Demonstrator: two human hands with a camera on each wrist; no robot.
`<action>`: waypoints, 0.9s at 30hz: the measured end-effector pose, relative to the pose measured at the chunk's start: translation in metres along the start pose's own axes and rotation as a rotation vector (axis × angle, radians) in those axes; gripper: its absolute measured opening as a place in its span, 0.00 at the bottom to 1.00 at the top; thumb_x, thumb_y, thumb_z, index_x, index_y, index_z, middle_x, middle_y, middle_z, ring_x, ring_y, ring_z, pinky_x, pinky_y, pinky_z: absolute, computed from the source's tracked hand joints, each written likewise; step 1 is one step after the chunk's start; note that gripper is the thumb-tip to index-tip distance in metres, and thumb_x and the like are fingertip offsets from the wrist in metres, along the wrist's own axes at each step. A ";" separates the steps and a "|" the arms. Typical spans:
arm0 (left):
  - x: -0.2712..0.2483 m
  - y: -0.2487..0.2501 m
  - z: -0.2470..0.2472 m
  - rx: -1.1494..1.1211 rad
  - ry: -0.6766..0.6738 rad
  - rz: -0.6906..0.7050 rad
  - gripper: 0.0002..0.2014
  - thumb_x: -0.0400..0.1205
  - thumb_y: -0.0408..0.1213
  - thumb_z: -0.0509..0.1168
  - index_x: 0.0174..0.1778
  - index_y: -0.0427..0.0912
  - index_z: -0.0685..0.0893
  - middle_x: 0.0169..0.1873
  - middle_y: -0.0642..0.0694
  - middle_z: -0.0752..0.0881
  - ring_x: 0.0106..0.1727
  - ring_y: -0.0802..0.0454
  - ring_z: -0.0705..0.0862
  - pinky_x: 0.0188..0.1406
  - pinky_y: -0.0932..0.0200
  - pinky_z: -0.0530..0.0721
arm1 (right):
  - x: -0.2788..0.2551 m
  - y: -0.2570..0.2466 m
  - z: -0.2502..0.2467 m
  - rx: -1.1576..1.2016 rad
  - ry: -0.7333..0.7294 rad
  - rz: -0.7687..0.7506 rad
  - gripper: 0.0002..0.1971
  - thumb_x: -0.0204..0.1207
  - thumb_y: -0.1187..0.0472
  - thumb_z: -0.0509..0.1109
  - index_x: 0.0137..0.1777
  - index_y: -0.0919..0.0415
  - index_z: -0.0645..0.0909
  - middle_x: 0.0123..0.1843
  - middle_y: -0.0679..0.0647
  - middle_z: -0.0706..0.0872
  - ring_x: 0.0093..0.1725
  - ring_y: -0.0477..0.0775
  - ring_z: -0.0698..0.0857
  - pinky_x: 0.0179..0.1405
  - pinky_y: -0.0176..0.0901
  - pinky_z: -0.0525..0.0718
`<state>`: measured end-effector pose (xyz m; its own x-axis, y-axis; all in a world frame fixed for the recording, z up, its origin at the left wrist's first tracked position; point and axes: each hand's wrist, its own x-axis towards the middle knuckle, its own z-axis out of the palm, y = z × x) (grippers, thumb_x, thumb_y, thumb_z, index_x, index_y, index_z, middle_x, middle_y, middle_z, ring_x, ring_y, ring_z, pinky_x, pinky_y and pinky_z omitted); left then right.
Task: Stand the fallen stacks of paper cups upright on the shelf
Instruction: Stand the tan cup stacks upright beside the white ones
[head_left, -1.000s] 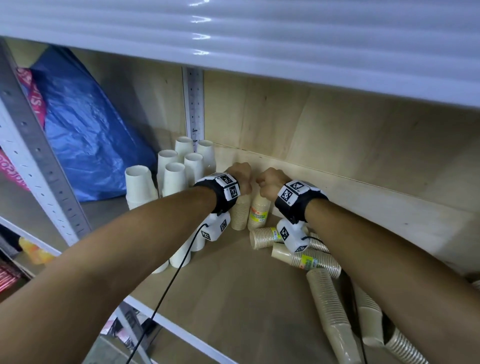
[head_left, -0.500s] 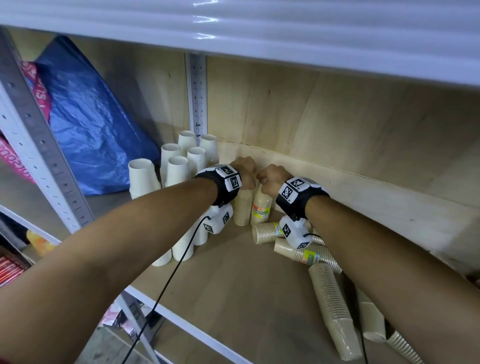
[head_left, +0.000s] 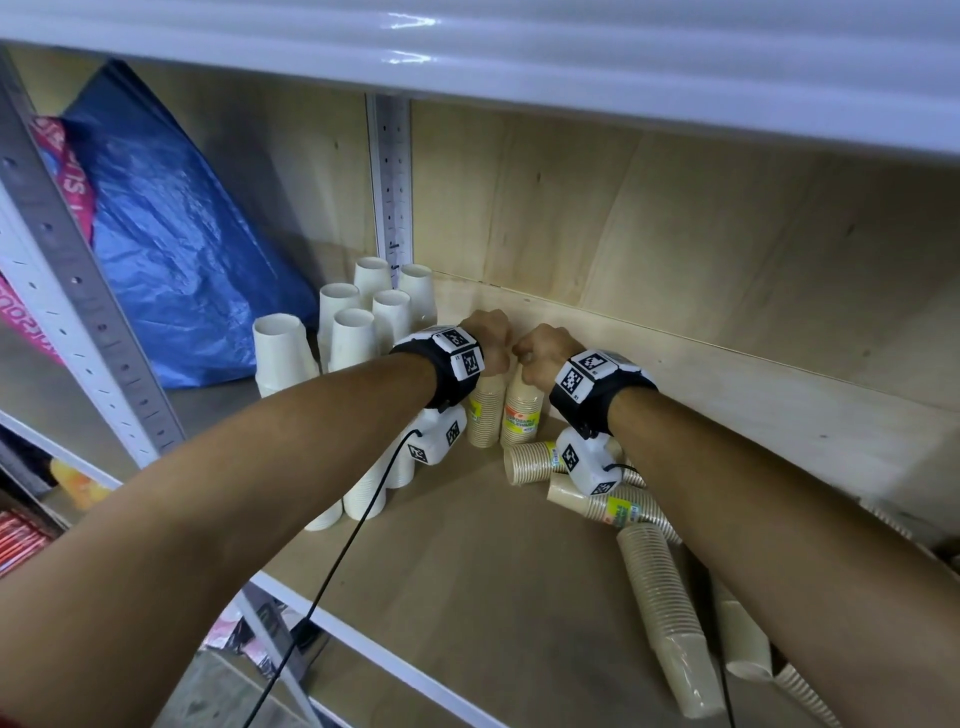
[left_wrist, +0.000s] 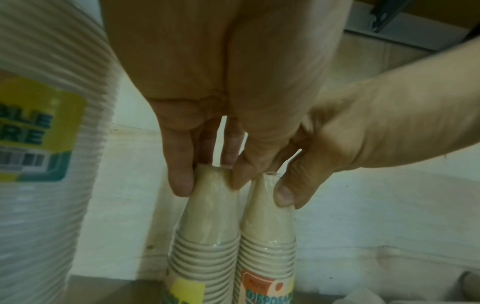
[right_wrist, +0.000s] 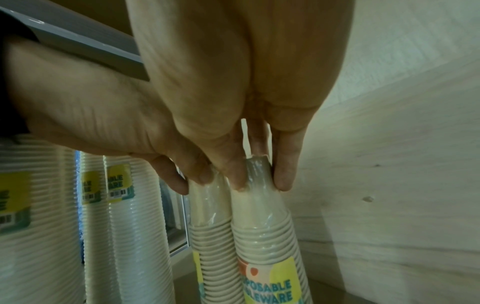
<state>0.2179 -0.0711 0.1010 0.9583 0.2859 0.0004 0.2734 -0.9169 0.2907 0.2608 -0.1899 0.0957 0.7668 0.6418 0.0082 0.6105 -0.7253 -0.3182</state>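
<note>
Two brown cup stacks stand upright, touching, at the shelf (head_left: 467, 597) back: left hand (head_left: 485, 338) pinches the left stack (head_left: 485, 410) top, right hand (head_left: 543, 353) the right stack (head_left: 522, 410). Six white stacks (head_left: 353, 343) upright at left; about five brown fallen stacks (head_left: 660, 603) lie at right.

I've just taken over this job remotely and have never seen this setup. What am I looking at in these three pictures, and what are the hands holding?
No robot here: a person wears a camera on the head and one on each wrist. The wide picture is the head view, looking down at a wooden shelf. The two close-ups look along each hand at its fingers. The left hand pinches the top of one upright tan cup stack; the right hand pinches the top of the upright tan stack beside it. White cup stacks stand to the left, next to a blue bag. Several tan stacks still lie fallen on the right.
</note>
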 end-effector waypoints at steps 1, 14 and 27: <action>0.000 0.000 0.000 0.011 0.001 -0.007 0.19 0.78 0.33 0.68 0.66 0.40 0.80 0.65 0.41 0.79 0.63 0.42 0.82 0.49 0.55 0.81 | 0.000 0.001 0.000 0.002 -0.001 -0.006 0.10 0.73 0.70 0.65 0.33 0.59 0.80 0.41 0.57 0.83 0.42 0.59 0.82 0.40 0.43 0.80; -0.004 0.001 0.000 0.060 -0.032 -0.021 0.20 0.76 0.33 0.69 0.65 0.38 0.81 0.61 0.40 0.83 0.58 0.41 0.85 0.44 0.56 0.81 | -0.003 0.002 -0.005 0.011 -0.013 0.036 0.17 0.72 0.70 0.67 0.26 0.53 0.69 0.37 0.54 0.77 0.39 0.57 0.78 0.30 0.37 0.72; -0.010 0.004 -0.006 -0.003 0.020 -0.007 0.22 0.78 0.37 0.70 0.69 0.39 0.78 0.66 0.41 0.80 0.63 0.41 0.83 0.54 0.52 0.84 | -0.012 -0.002 -0.011 0.027 -0.066 0.038 0.20 0.75 0.68 0.69 0.68 0.60 0.82 0.61 0.57 0.86 0.60 0.60 0.85 0.56 0.46 0.84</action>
<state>0.2093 -0.0761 0.1077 0.9543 0.2983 0.0178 0.2803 -0.9139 0.2936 0.2527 -0.1983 0.1070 0.7738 0.6298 -0.0668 0.5750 -0.7429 -0.3428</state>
